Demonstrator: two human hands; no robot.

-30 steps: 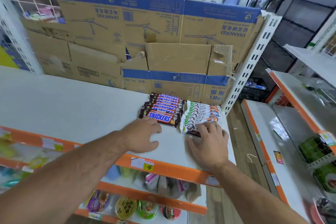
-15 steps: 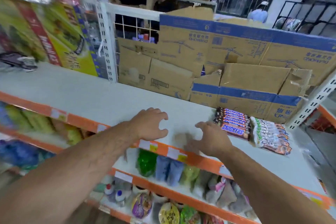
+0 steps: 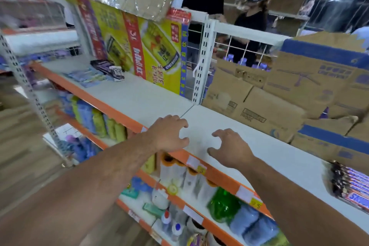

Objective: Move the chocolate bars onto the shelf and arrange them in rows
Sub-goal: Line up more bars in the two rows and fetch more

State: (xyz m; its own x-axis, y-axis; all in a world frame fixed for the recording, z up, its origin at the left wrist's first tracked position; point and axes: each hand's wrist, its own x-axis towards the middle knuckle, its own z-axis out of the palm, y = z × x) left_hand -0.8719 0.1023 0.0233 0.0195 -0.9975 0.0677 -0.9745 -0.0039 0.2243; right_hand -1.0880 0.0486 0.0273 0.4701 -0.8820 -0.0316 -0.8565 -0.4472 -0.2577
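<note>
Both hands are empty. The left hand [image 3: 169, 134] and the right hand [image 3: 229, 148] hover side by side at the centre of the frame, fingers half-curled and spread apart from the thumbs, pinching nothing. Beneath them is a bare stretch of the white shelf [image 3: 279, 158] near its orange front edge. A row of Snickers bars [image 3: 351, 185] already lies on that shelf at the far right edge of the frame, well apart from both hands. Toward the upper left, dark packets [image 3: 101, 65] that may be more chocolate sit near a yellow carton [image 3: 143, 46], too blurred to be sure. This looks like the gap between loads. The next move probably calls for reaching up-left, gripping a bundle and carrying it to lie beside the row.
</note>
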